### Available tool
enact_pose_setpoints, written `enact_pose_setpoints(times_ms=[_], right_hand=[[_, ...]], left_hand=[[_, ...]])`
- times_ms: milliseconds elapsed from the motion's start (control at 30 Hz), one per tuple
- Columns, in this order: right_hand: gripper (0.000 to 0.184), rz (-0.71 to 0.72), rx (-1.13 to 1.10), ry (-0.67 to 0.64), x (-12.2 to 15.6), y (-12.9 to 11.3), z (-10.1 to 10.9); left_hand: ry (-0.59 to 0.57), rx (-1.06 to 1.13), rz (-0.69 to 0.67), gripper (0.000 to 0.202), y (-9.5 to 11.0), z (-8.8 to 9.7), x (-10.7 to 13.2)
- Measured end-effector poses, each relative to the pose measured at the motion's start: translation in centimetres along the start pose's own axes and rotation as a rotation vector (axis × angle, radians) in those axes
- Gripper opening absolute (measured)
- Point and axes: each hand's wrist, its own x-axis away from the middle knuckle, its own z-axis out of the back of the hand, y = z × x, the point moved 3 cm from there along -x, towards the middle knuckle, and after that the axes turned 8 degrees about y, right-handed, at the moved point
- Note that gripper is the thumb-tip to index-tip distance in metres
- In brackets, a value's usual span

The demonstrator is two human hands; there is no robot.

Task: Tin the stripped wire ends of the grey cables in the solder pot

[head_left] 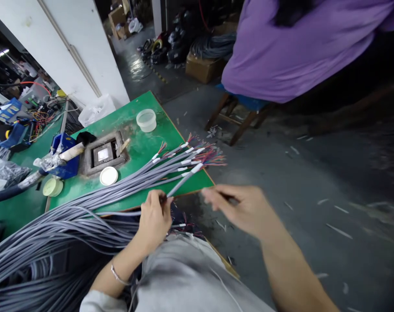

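My left hand (pixel 154 219) pinches a grey cable (pixel 180 184) at the near edge of the green table (pixel 135 115). That cable points up and right and ends in a white sleeve. A fan of like grey cables (pixel 171 162) lies on the table, their stripped ends (pixel 213 156) showing coloured wires past the table's right edge. My right hand (pixel 240 210) hovers to the right of the table over the floor; it is smeared by motion, with fingers pointing left toward the held cable.
A large bundle of grey cables (pixel 37 242) runs off to the lower left. On the table sit a square solder pot (pixel 103 154), a clear plastic cup (pixel 146 120), a white lid (pixel 108 176) and a blue bin (pixel 65 158). A person in a purple shirt (pixel 301 43) sits on a wooden stool (pixel 236 115) behind.
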Motion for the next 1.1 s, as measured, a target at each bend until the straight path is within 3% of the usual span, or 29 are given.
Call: enact_pose_setpoints(times_ms=[67,167,267,433,533,733,833,967,1100], right_hand=[[0.031,0.008,-0.018,-0.098,0.6,-0.2,-1.6],[0.038,0.016,-0.098,-0.112,0.4,-0.5,-3.9],[0.041,0.037,-0.190,-0.206,0.2,-1.2,-6.0],[0.044,0.163,-0.220,-0.368,0.6,-3.0,-8.4],[0.048,0.169,-0.260,-0.434,0.8,-3.6,-10.1],[0.044,-0.028,-0.304,-0.548,0.5,-3.9,-13.1],[0.042,0.023,-0.287,-0.616,-1.5,-5.6,-13.5],[0.040,0.229,-0.217,-0.542,-6.3,-9.1,-14.0],[0.037,0.364,-0.296,-0.585,-9.4,-10.7,-16.2]], left_hand=[[-0.041,0.144,0.179,0.010,-0.2,0.5,1.9],[-0.187,0.376,0.397,0.018,-0.9,0.4,4.6],[-0.243,0.600,0.531,0.026,-1.7,0.5,5.7],[0.146,0.688,0.466,0.037,-2.0,3.8,3.4],[0.234,0.767,0.500,0.031,-2.3,4.8,2.1],[0.441,1.023,0.704,0.032,-4.3,4.5,1.4],[0.559,1.178,0.708,0.039,-5.4,5.5,0.7],[0.574,1.179,0.596,0.040,-7.2,8.0,-0.5],[0.531,1.149,0.538,0.032,-8.6,9.2,-1.5]])
